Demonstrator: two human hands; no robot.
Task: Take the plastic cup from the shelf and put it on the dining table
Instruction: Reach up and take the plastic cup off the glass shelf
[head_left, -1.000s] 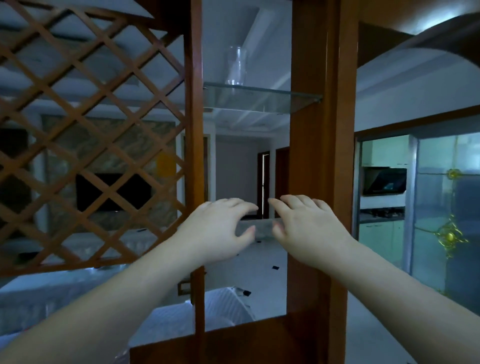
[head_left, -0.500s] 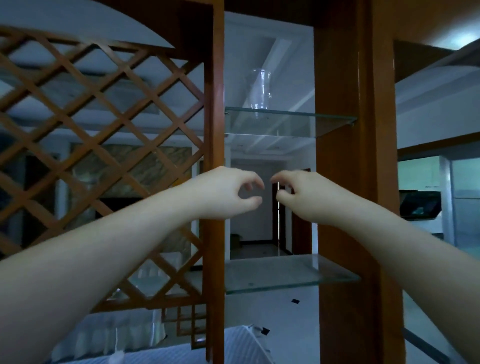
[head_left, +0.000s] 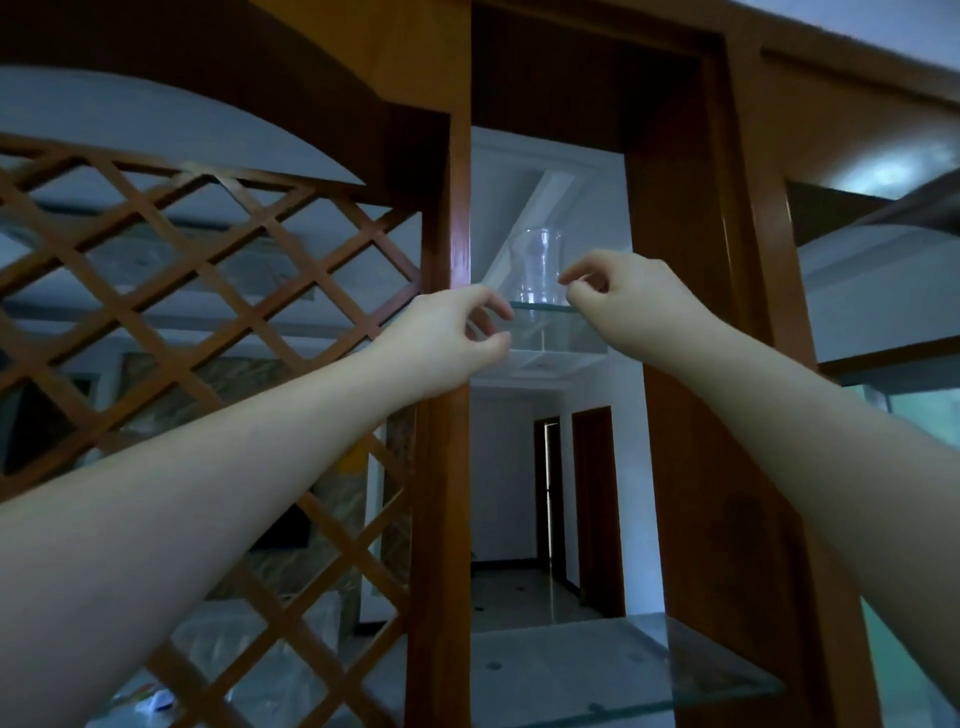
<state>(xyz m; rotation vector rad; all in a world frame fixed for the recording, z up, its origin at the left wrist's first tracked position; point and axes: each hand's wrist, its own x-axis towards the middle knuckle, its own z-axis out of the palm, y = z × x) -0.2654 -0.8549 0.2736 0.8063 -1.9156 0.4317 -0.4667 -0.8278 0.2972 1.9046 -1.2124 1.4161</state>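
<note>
- Head view: plastic cup (head_left: 536, 266) upright on the upper glass shelf (head_left: 558, 307), at my 12 o'clock.
- Left hand (head_left: 447, 332) at its 7 o'clock, fingers curled, empty.
- Right hand (head_left: 618, 296) at 4 o'clock, loosely curled, empty.

Home interior, wooden lattice divider (head_left: 208, 322), glass shelves (head_left: 597, 670), hallway doors (head_left: 597, 509) beyond
</note>
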